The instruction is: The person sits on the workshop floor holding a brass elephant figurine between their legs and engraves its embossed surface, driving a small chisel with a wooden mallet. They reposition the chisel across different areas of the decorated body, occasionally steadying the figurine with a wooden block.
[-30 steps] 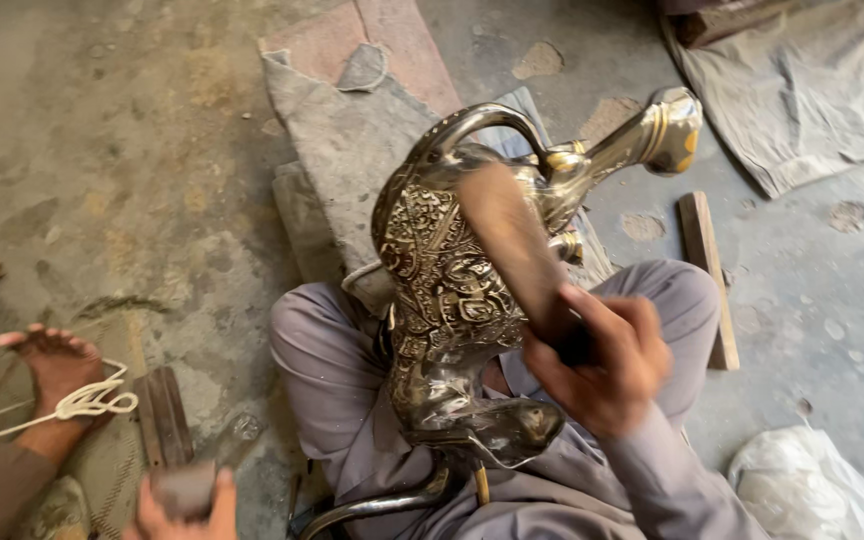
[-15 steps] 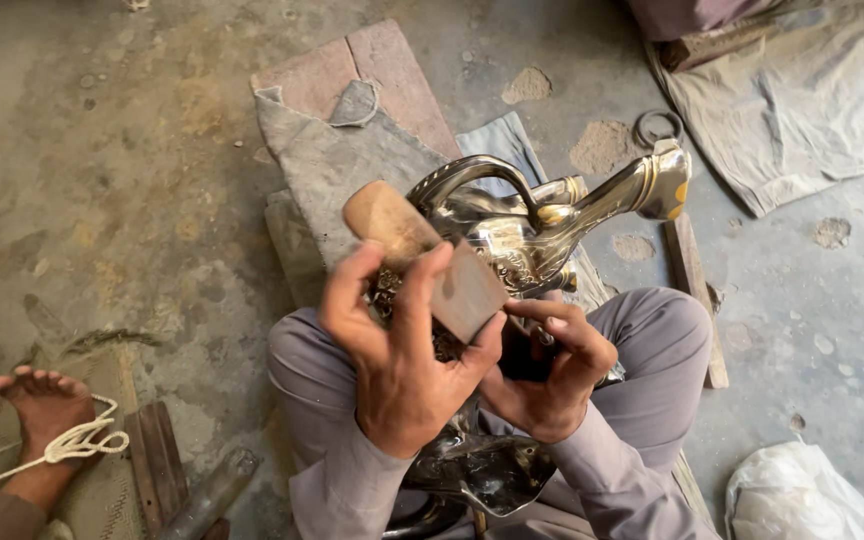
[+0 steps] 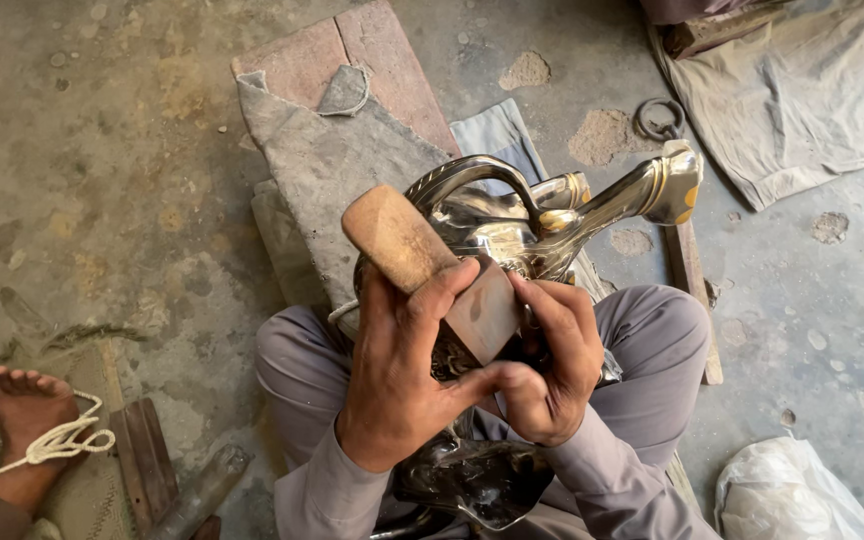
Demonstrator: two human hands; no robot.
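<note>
A shiny embossed metal jug (image 3: 512, 225) with a curved handle and a long spout lies on my lap between my knees. My left hand (image 3: 402, 375) is wrapped around a brown wooden block (image 3: 432, 270) held over the jug's body. My right hand (image 3: 547, 365) grips the lower end of the same block beside the jug, its thumb meeting my left thumb. Much of the jug's body is hidden behind both hands and the block.
A grey cloth over a reddish slab (image 3: 332, 150) lies ahead. A metal ring (image 3: 655, 120) and a wooden strip (image 3: 690, 280) sit right, a beige cloth (image 3: 802, 90) farther right, a white bag (image 3: 787, 495) at bottom right. Another person's bare foot with cord (image 3: 27, 425) rests at left.
A second ago only my right hand held the block over the jug. My left hand came up from the lower left and took hold of it too. The view has closed in slightly.
</note>
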